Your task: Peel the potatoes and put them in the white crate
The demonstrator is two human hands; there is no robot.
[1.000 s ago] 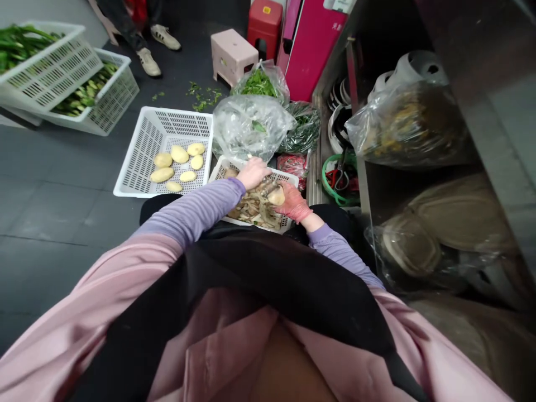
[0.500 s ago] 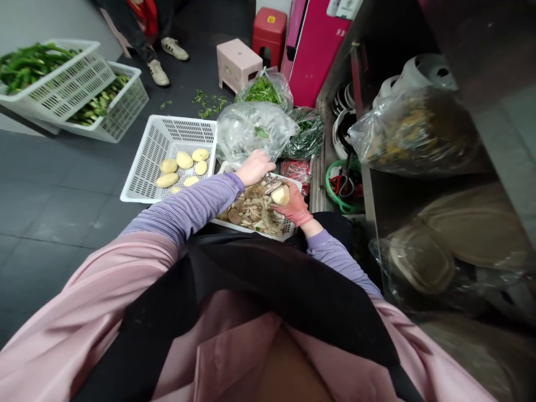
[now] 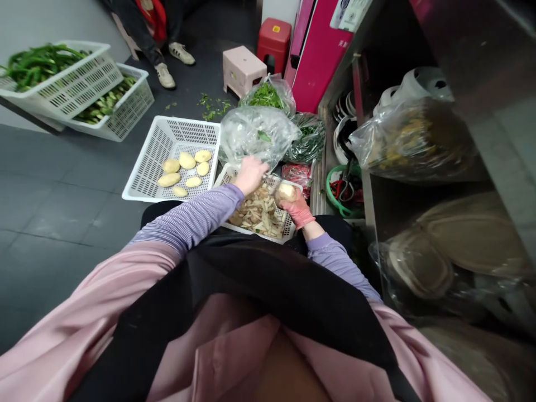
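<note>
My bare left hand (image 3: 250,174) is closed around a peeler (image 3: 270,178), whose blurred blade end points toward the potato. In my right hand (image 3: 298,209), which wears a pink glove, sits a partly peeled potato (image 3: 287,192), pale on its upper side and brown below. Both hands are over a white perforated basket (image 3: 280,240) of potato peelings (image 3: 260,215). To the left, a larger white basket (image 3: 138,181) holds several peeled potatoes (image 3: 187,161).
Clear plastic bags (image 3: 259,134) of greens lie beyond the baskets. A metal shelf with bagged goods (image 3: 414,137) and a green basket (image 3: 340,206) with scissors borders the right. Stacked vegetable crates (image 3: 84,84), stools (image 3: 242,70) and a person's shoes (image 3: 164,75) are farther back.
The peeler and my left hand have drawn slightly away from the potato. The potato has turned in my right hand, showing more brown skin. The view has shifted slightly.
</note>
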